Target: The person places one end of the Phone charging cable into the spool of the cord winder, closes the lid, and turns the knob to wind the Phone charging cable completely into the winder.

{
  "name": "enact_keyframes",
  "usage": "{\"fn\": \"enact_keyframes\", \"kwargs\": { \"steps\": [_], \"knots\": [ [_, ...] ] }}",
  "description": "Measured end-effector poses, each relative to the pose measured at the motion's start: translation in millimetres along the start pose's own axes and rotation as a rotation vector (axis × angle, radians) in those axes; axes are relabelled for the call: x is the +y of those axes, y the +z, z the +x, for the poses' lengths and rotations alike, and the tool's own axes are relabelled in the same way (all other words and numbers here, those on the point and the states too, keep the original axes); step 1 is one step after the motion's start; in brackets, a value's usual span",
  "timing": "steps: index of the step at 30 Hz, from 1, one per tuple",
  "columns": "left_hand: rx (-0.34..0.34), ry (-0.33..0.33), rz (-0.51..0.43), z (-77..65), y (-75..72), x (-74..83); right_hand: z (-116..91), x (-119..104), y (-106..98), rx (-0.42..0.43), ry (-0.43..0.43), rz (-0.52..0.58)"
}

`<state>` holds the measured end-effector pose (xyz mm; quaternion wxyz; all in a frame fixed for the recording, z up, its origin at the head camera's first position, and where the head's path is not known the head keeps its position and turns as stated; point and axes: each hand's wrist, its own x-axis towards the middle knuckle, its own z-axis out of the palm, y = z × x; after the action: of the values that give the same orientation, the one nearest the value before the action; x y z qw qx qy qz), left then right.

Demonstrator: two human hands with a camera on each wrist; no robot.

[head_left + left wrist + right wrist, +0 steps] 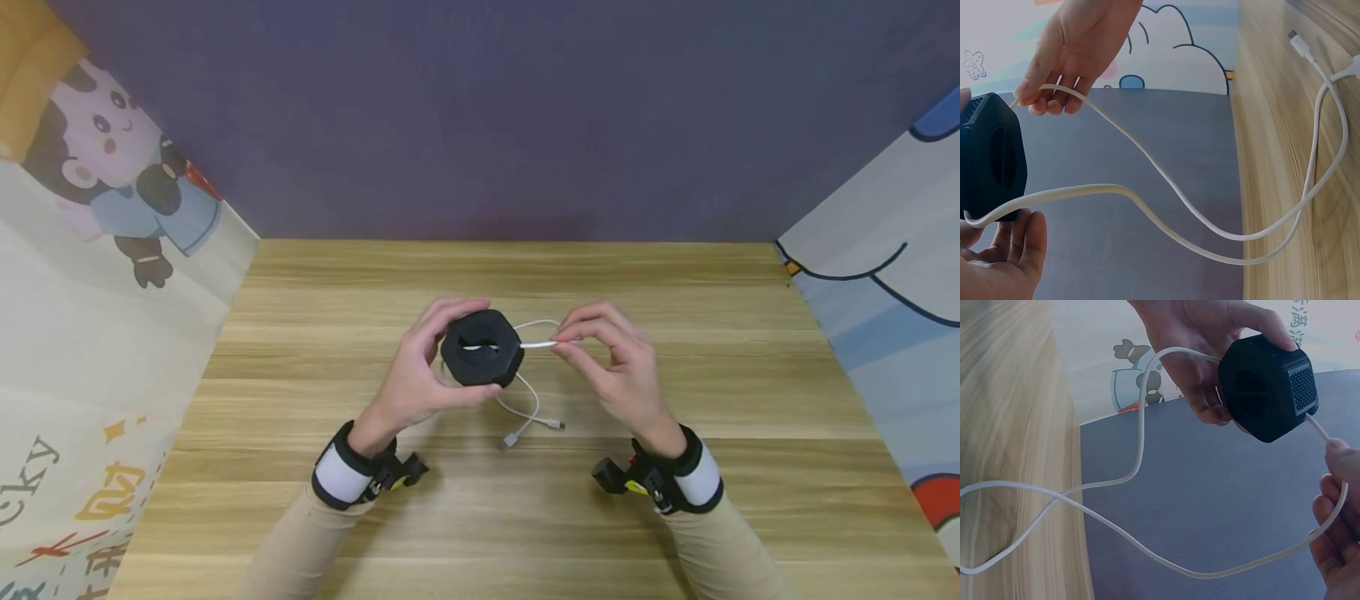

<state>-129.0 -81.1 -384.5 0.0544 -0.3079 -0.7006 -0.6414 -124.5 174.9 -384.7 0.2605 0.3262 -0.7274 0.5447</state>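
My left hand [412, 367] grips a black hexagonal cable winder [495, 371] by its edges, above the table. A round recess shows in its upper face, with a bit of white cable crossing inside. In the right wrist view one side of the winder [1254, 419] has a mesh-textured panel. A white USB cable [536, 344] runs out of both sides of the winder. My right hand [618, 367] pinches that cable between thumb and fingertips, a short way right of the winder. The cable [1166, 178] droops in loops to the table in the left wrist view.
Both plugs [511, 439] of the cable lie near each other on the wooden table [300, 400], between my wrists. A dark panel [480, 125] rises behind the table, and printed cartoon sheets [135, 292] stand at left and right. Each wrist wears a strapped camera [408, 469].
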Motion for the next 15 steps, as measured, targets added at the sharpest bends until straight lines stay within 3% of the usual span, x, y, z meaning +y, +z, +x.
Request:
{"fn": "enact_keyframes", "kwargs": {
  "steps": [15],
  "knots": [
    [-0.003,-0.016,0.030,-0.2,-0.7,-1.7,-4.1,4.4,0.1,-0.022,0.020,0.002]
  ]
}}
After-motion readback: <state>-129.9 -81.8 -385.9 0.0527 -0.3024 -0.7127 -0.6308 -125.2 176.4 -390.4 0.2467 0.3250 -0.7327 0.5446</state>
